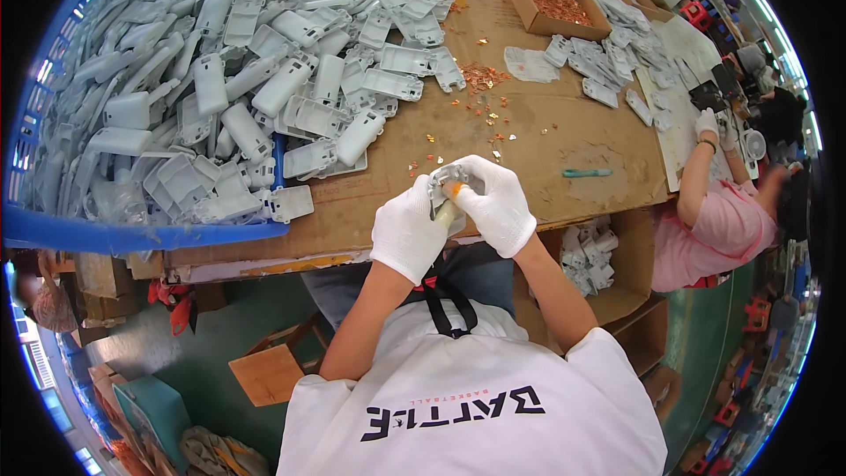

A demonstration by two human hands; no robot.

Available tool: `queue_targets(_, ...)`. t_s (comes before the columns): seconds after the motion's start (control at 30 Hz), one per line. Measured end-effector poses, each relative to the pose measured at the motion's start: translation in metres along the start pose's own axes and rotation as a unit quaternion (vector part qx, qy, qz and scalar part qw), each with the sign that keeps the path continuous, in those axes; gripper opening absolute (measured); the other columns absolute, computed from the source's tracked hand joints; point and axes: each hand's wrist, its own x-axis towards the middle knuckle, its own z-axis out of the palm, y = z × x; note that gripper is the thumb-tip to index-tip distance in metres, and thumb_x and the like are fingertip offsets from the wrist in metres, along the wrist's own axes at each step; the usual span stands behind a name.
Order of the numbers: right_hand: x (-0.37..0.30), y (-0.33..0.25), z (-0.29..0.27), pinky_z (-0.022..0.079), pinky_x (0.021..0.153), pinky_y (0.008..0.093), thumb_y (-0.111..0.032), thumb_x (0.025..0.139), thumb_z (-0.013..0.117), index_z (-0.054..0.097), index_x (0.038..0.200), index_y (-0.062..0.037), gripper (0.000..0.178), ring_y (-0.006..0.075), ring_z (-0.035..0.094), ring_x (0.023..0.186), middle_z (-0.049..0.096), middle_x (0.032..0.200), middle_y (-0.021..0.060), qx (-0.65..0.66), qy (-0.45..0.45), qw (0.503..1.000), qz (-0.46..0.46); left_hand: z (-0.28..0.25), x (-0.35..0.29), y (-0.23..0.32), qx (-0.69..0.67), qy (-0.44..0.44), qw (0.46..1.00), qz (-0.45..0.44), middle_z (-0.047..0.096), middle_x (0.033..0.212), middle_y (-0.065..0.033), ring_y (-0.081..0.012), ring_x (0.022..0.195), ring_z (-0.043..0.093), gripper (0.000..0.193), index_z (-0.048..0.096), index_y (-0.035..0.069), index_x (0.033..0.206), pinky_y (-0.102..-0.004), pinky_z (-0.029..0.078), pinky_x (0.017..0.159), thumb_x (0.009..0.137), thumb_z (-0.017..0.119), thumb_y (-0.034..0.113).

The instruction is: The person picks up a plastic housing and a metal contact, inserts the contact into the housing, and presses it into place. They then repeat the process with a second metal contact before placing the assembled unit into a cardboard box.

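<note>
Both my hands wear white knit gloves and meet at the table's front edge. Between them is a small light-grey plastic housing (435, 196), mostly covered by the fingers. My left hand (407, 227) is closed round its left side. My right hand (497, 204) grips it from the right, with an orange covering on the thumb tip. Just beyond the hands, small copper-coloured metal pieces (483, 78) lie scattered on the brown tabletop (529, 141). At the left, a heap of similar grey plastic housings (211, 84) fills a blue crate (150, 236) and spills onto the table.
A teal pen-like tool (587, 173) lies to the right. Farther back stands a cardboard box of copper pieces (555, 4), near more housings (608, 53). Below the table edge, an open carton (627, 278) holds housings. A co-worker in pink (718, 234) sits at the right.
</note>
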Motion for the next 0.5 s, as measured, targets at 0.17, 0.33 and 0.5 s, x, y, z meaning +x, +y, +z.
queue_targets(0.17, -0.004, -0.011, 0.0, 0.049, 0.069, 0.0246, -0.004, 0.088, 0.064, 0.064, 0.096, 0.0021, 0.01, 0.0066, 0.059, 0.077, 0.066, 0.082, 0.0046, 0.032, -0.006, 0.999, 0.015, 0.002, -0.01, -0.004, -0.014, 0.028, 0.999, 0.038, 0.068, 0.084, -0.0144, -0.0355, 0.075, 0.067, 0.026, 0.058, 0.006, 0.1, -0.0437, 0.054, 0.064, 0.081, 0.071, 0.018)
queue_targets(0.33, -0.007, -0.014, -0.002, 0.049, 0.069, 0.0236, 0.0, 0.088, 0.064, 0.061, 0.095, 0.0019, 0.008, 0.0061, 0.06, 0.078, 0.065, 0.084, 0.0037, -0.008, -0.027, 0.999, -0.026, -0.005, -0.018, 0.007, -0.021, 0.046, 0.998, 0.038, 0.066, 0.08, -0.0133, -0.0348, 0.072, 0.067, 0.025, 0.056, 0.006, 0.098, -0.043, 0.054, 0.06, 0.083, 0.071, 0.019)
queue_targets(0.5, 0.004, -0.009, -0.012, 0.051, 0.072, 0.0263, -0.001, 0.09, 0.062, 0.062, 0.099, 0.0022, 0.009, 0.0096, 0.063, 0.081, 0.067, 0.089, 0.0055, -0.003, -0.084, 0.996, -0.038, -0.013, -0.025, 0.025, 0.005, 0.025, 1.0, 0.007, 0.067, 0.083, -0.0144, -0.0326, 0.072, 0.068, 0.032, 0.054, 0.005, 0.104, -0.0405, 0.055, 0.062, 0.084, 0.073, 0.023)
